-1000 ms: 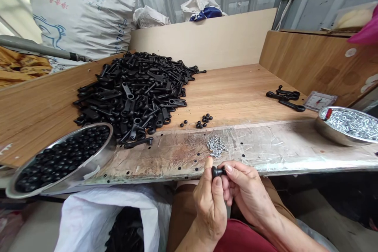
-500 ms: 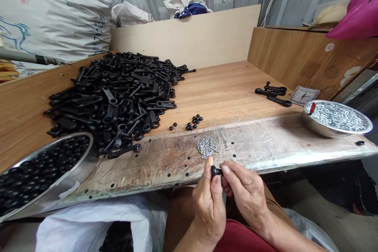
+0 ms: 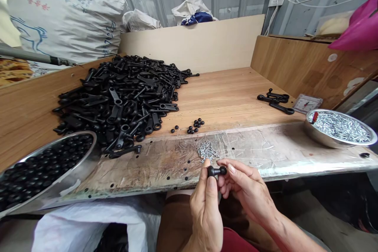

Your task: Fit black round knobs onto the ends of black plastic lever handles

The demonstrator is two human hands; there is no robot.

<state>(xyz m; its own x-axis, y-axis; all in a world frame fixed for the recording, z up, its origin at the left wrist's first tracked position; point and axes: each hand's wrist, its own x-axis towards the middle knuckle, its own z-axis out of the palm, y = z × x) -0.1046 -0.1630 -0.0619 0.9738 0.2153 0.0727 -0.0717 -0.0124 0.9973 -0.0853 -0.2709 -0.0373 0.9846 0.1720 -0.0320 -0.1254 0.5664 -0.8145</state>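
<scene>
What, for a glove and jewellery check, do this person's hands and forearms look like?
Both the left hand and the right hand are ungloved, with no ring, watch or bracelet showing. The right forearm has no sleeve in view; little of the left forearm shows. Below, a dark red garment is visible.

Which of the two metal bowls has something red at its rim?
The right-hand bowl, full of silver pins: a red item sits at its left rim. The left bowl, of black balls, shows no red.
</scene>
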